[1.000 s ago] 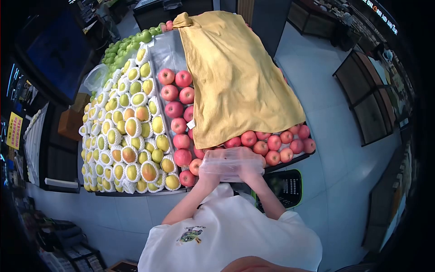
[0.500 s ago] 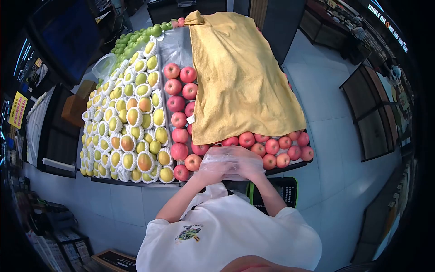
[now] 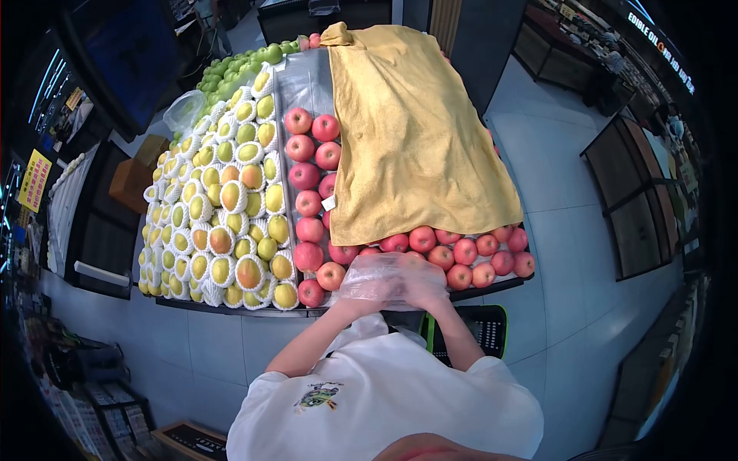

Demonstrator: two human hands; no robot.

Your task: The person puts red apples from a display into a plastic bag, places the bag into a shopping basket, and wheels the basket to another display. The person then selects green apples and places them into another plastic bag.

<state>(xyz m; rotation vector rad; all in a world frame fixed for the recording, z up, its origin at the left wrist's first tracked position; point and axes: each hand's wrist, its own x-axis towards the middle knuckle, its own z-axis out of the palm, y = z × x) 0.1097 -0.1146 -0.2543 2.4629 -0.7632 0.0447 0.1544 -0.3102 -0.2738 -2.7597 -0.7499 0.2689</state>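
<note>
A clear plastic bag point(image 3: 388, 269) is spread over the front edge of the apple display, and both of my hands are on it. Through its film my left hand point(image 3: 367, 292) shows at the bag's left side, fingers bent around the plastic. On the right side my right hand point(image 3: 421, 288) also grips it, its fingers partly blurred by the film. Red apples point(image 3: 421, 239) lie just beyond the bag and to either side. A yellow cloth point(image 3: 415, 138) covers most of the apples behind, its lower hem close to the bag.
Left of the apples, pears in white foam nets point(image 3: 221, 240) fill a sloped section. Green fruit point(image 3: 234, 71) is heaped at the far left, near another clear bag point(image 3: 184, 111). A black basket with a green rim point(image 3: 492, 330) is below, by my right arm.
The view has shifted slightly, so the display sits a little lower and farther right. My hands stay on the bag, with its film pulled slightly differently.
</note>
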